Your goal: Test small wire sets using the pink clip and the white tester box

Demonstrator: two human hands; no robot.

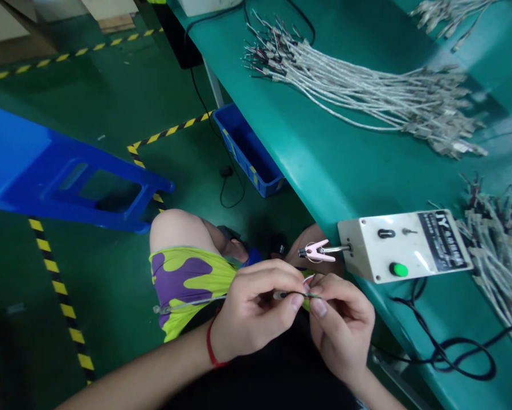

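Two hands, left (253, 310) and right (343, 324), pinch a thin wire (296, 294).

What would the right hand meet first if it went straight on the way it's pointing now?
The right hand points up and left, so it would likely meet the left hand first, at the thin wire held between them. Depth is hard to judge from this view.

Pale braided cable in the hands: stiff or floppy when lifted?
The pale braided cable is probably floppy: similar cables in the bundle on the green bench curve loosely. It looks light, since the left hand and right hand pinch it with fingertips.
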